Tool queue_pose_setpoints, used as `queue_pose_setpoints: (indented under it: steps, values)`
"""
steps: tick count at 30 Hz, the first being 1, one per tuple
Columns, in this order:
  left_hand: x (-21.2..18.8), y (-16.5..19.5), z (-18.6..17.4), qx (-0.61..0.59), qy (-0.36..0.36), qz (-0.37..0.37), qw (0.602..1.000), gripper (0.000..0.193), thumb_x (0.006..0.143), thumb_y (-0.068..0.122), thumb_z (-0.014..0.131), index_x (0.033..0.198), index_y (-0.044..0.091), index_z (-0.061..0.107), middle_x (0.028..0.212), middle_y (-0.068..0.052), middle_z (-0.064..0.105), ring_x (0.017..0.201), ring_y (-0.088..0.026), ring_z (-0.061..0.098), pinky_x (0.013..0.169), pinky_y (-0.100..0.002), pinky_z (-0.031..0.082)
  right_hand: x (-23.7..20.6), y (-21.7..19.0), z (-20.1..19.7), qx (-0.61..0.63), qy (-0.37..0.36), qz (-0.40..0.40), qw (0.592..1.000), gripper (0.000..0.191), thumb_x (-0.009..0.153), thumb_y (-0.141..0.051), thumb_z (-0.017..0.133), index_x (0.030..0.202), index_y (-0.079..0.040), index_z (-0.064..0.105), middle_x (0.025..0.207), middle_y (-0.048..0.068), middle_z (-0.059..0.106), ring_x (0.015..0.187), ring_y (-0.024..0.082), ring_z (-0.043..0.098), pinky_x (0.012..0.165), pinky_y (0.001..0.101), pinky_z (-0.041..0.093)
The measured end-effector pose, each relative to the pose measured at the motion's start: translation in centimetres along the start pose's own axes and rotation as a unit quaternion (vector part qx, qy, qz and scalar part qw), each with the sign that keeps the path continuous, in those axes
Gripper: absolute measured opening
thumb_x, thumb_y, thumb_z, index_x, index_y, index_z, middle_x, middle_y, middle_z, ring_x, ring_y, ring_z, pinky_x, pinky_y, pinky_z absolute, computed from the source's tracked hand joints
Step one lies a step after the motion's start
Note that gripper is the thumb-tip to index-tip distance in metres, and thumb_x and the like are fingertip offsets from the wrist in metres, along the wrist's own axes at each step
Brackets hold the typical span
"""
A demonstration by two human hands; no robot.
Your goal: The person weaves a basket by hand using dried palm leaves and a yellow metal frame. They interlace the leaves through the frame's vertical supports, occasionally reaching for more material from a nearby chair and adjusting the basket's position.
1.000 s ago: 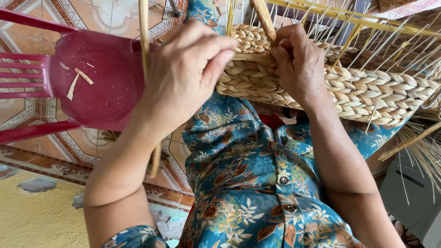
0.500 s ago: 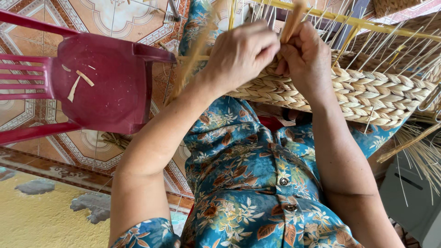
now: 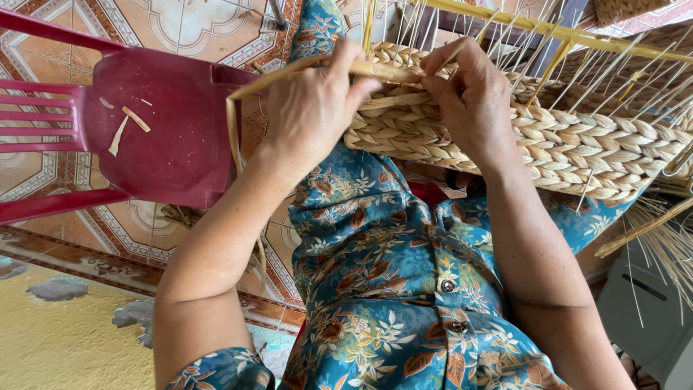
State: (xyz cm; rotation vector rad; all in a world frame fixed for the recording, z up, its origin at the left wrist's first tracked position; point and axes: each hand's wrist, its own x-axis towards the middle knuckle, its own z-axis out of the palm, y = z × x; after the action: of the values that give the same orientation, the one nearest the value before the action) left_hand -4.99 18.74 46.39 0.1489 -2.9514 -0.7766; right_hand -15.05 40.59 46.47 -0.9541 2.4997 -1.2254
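Note:
A half-woven basket (image 3: 577, 148) of pale braided straw rests on my lap, with thin upright stakes rising from its rim. My left hand (image 3: 314, 105) is shut on a flat straw strand (image 3: 249, 90) that runs across to the basket's left end and bends down beside my wrist. My right hand (image 3: 473, 97) pinches the same strand against the weave near the top of the basket. Both hands sit close together at the basket's left edge. I wear a blue flowered shirt (image 3: 397, 289).
A dark red plastic chair (image 3: 166, 130) stands to my left on patterned floor tiles (image 3: 188, 29), with a few straw scraps (image 3: 119, 133) on its seat. Loose straw bundles (image 3: 660, 231) hang at the right. A yellow bar (image 3: 548, 29) crosses above the stakes.
My left hand has come in from the chair side to the basket's left end, drawing the strand with it. My right hand has stayed on the weave.

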Motion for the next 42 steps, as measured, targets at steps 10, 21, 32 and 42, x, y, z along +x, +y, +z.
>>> queue_pose_setpoints:
  steps: [10,21,32,42]
  values:
    - [0.7,-0.9,-3.1,-0.088,0.076,0.080,0.990,0.021,0.100,0.028,0.078,0.088,0.012,0.072,0.074,0.002,0.069,0.061,-0.011,0.063,0.054,-0.026,0.049,0.5,1.1,0.6,0.046,0.040,-0.015,0.998,0.015,0.106,0.003,0.072,0.103,-0.004,0.059,0.092,0.005,0.074,0.089,0.010,0.076,0.073,0.0241,0.063]
    - [-2.1,5.3,3.1,0.061,0.188,0.115,0.974,0.032,0.080,0.028,0.083,0.092,0.007,0.063,0.096,-0.008,0.064,0.091,-0.021,0.058,0.075,-0.037,0.054,0.6,1.2,0.7,0.114,0.032,-0.018,0.993,0.019,0.106,0.006,0.074,0.101,-0.002,0.057,0.095,0.008,0.074,0.089,0.010,0.074,0.076,0.0245,0.064]
    - [-0.5,3.7,4.9,-0.045,0.089,0.011,0.995,0.026,0.090,0.025,0.084,0.097,0.010,0.063,0.084,-0.003,0.067,0.074,-0.014,0.064,0.066,-0.031,0.054,0.6,1.5,0.7,0.106,0.038,-0.021,0.993,0.018,0.106,0.007,0.073,0.100,-0.001,0.059,0.095,0.009,0.074,0.090,0.012,0.075,0.076,0.0252,0.065]
    - [0.0,4.3,4.7,0.044,0.171,0.096,0.980,0.024,0.083,0.011,0.082,0.099,0.004,0.065,0.096,-0.008,0.065,0.081,-0.018,0.066,0.074,-0.032,0.060,0.8,1.3,0.6,0.093,0.035,-0.004,0.995,0.018,0.103,0.008,0.075,0.099,-0.001,0.060,0.094,0.007,0.075,0.090,0.010,0.075,0.076,0.0240,0.063]
